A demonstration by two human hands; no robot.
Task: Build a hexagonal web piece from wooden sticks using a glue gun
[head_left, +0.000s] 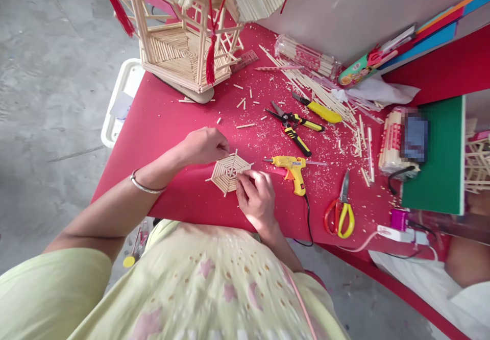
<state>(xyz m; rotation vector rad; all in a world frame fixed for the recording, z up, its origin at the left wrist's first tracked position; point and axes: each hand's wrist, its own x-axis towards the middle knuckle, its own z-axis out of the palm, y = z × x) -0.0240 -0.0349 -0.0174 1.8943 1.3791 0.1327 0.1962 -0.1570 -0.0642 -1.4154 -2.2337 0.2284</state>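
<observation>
In the head view, we saw a six-sided web of pale sticks (pixel 225 177) at the near side of the red table (pixel 130 141), just beyond the wearer's pale yellow shirt (pixel 214 263). The right hand (pixel 257 197) had its thumb and fingers closed on the right edge of the web. The left hand (pixel 204 145) was curled at the web's far left edge — we could not tell whether it gripped anything, since its fingertips were partly tucked out of sight.

Just to the right of the right hand, we saw a yellow glue gun (pixel 291 164) lying on its side, its nozzle toward the left. Farther right and nearer lay scissors (pixel 342 202) with red and yellow handles. Beyond the glue gun we saw black-and-yellow cutters (pixel 294 135) with handles spread, and just past them a yellow knife (pixel 324 112).

Loose sticks (pixel 306 83) and pale crumbs (pixel 319 148) were strewn over the far right of the table, near a wrapped stick bundle (pixel 306 56). At the far left stood a stick-built pavilion (pixel 168 44) — red tassels (pixel 210 62) hung from its roof.
</observation>
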